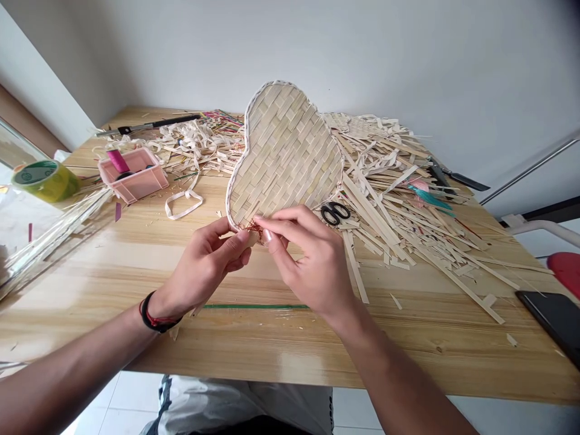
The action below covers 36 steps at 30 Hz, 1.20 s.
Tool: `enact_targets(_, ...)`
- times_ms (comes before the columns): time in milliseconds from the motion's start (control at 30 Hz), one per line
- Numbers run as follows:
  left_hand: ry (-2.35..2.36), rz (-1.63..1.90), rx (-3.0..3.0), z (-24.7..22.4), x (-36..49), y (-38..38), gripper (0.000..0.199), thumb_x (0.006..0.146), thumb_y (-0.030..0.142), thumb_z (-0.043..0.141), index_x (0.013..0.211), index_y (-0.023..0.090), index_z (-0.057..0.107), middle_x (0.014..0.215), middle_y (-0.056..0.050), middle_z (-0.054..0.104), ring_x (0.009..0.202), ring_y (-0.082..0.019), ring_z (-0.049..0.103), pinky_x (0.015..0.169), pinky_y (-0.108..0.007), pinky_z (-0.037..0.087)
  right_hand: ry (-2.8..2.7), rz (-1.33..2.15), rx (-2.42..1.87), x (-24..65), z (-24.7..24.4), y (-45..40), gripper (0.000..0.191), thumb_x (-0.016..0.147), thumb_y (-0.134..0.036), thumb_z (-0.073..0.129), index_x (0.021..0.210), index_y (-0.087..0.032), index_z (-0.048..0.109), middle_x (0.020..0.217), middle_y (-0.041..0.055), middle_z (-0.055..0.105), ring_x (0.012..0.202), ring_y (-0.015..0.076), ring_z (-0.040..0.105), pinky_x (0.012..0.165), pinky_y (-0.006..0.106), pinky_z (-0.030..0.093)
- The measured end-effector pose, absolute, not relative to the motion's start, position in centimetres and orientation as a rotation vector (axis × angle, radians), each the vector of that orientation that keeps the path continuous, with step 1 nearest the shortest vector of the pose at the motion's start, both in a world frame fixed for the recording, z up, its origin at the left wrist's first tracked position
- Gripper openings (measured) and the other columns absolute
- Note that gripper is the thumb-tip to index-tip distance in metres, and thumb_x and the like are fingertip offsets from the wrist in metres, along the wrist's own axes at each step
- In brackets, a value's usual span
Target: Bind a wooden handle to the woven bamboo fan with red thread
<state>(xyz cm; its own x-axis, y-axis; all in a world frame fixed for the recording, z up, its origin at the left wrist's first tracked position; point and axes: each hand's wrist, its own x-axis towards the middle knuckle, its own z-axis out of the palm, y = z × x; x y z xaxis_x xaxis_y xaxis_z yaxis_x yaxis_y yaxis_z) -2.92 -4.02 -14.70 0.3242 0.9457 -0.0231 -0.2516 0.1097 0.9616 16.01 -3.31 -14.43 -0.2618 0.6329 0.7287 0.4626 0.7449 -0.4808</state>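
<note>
A woven fan-like panel (pixel 285 151) of pale flat strips, with a white braided edge, stands tilted above the table. My left hand (pixel 211 257) pinches its lower tip, thumb in front. Reddish-brown thread (pixel 254 227) is bunched at that tip between both hands. The fingers of my right hand (pixel 312 257) are pinched together at the thread, touching the panel's lower edge; what exactly lies between the fingertips is too small to make out.
Loose pale strips (pixel 389 199) cover the table's right and back. Black-handled scissors (pixel 335 212) lie right of the panel. A pink basket (pixel 140 181), yellow-green tape (pixel 45 180) and a white loop (pixel 183 204) are on the left, a phone (pixel 550 317) far right.
</note>
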Motion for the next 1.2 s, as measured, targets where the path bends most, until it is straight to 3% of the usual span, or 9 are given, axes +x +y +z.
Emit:
enact_targets(267, 0.820, 1.046, 1.067, -14.3, -2.7, -4.1, 0.014, 0.097, 0.032, 0.074, 0.096, 0.018, 0.072, 0.079, 0.000, 0.056, 0.069, -0.012, 0.044, 0.064, -0.027, 0.035, -1.919, 0.244, -0.877, 16.0, -14.8, -3.3, 0.029, 0.101, -0.004, 0.060, 0.125, -0.012, 0.075, 0.107, 0.0112, 0.071, 0.098, 0.0187, 0.074, 0.088, 0.033, 0.064)
enact_targets(433, 0.800, 1.070, 0.962, -14.2, -2.7, -4.0, 0.006, 0.093, 0.023, 0.071, 0.092, 0.018, 0.074, 0.077, -0.001, 0.054, 0.069, -0.012, 0.046, 0.063, -0.025, 0.038, -1.905, 0.266, -0.909, 15.9, -14.7, -3.3, 0.027, 0.101, -0.005, 0.061, 0.122, -0.013, 0.074, 0.107, 0.0096, 0.071, 0.090, 0.0165, 0.073, 0.084, 0.032, 0.065)
enact_targets(567, 0.792, 1.078, 0.897, -14.1, -2.8, -4.0, 0.010, 0.093, 0.022, 0.067, 0.093, 0.018, 0.077, 0.082, -0.002, 0.060, 0.072, -0.013, 0.051, 0.066, -0.024, 0.043, -1.920, 0.210, -0.901, 15.9, -14.8, -3.3, 0.026, 0.101, -0.006, 0.061, 0.120, -0.017, 0.076, 0.107, 0.0095, 0.071, 0.096, 0.0184, 0.074, 0.085, 0.034, 0.065)
enact_targets(767, 0.806, 1.061, 0.866, -14.4, -2.8, -4.1, 0.010, 0.093, 0.023, 0.070, 0.096, 0.018, 0.078, 0.086, -0.003, 0.065, 0.075, -0.012, 0.056, 0.067, -0.022, 0.047, -1.954, 0.030, -0.846, 15.8, -15.2, -3.2, 0.027, 0.101, -0.002, 0.058, 0.117, -0.011, 0.078, 0.104, 0.0123, 0.074, 0.094, 0.0180, 0.075, 0.085, 0.031, 0.066)
enact_targets(1000, 0.844, 1.044, 0.824, -14.6, -3.0, -3.9, 0.007, 0.090, 0.025, 0.075, 0.092, 0.018, 0.077, 0.083, -0.002, 0.066, 0.069, -0.011, 0.059, 0.061, -0.020, 0.046, -2.011, -0.018, -0.847, 15.6, -15.7, -3.3, 0.031, 0.103, -0.003, 0.054, 0.123, -0.011, 0.076, 0.105, 0.0137, 0.076, 0.099, 0.0216, 0.075, 0.086, 0.037, 0.068)
enact_targets(1200, 0.934, 1.041, 0.874, -14.3, -3.1, -3.7, 0.018, 0.092, 0.032, 0.075, 0.083, 0.017, 0.074, 0.074, -0.001, 0.064, 0.060, -0.011, 0.057, 0.049, -0.020, 0.041, -2.049, -0.020, -0.848, 15.2, -16.2, -3.6, 0.037, 0.104, -0.003, 0.052, 0.131, -0.018, 0.074, 0.108, 0.0110, 0.075, 0.103, 0.0208, 0.074, 0.087, 0.036, 0.068)
